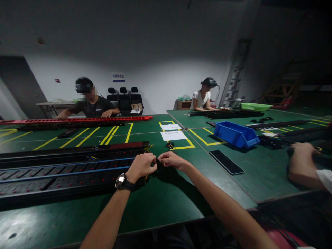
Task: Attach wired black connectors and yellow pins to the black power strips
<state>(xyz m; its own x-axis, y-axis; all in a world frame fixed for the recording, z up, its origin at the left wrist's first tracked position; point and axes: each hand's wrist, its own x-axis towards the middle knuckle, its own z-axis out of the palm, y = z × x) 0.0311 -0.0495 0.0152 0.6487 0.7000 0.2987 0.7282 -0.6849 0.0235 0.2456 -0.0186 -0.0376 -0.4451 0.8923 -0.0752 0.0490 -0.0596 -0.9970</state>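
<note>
At the right end of a long black slotted assembly [70, 176] with blue strips along it, my left hand [142, 166] is closed in a pinch, a watch [121, 181] on its wrist. My right hand [171, 160] faces it, thumb and fingers pinched together. Between the fingertips of both hands is a small dark piece [159, 164]; its kind is too dark to tell. A small black part with yellow bits [170, 145] lies on the table just beyond my right hand.
On the green table [186, 197] lie a phone [226, 162], a blue bin [236, 134] and white paper sheets [173, 135]. A co-worker's hand [302, 160] is at the right. Across the table, one person handles a red rail [77, 120]; another leans over black rails [220, 113].
</note>
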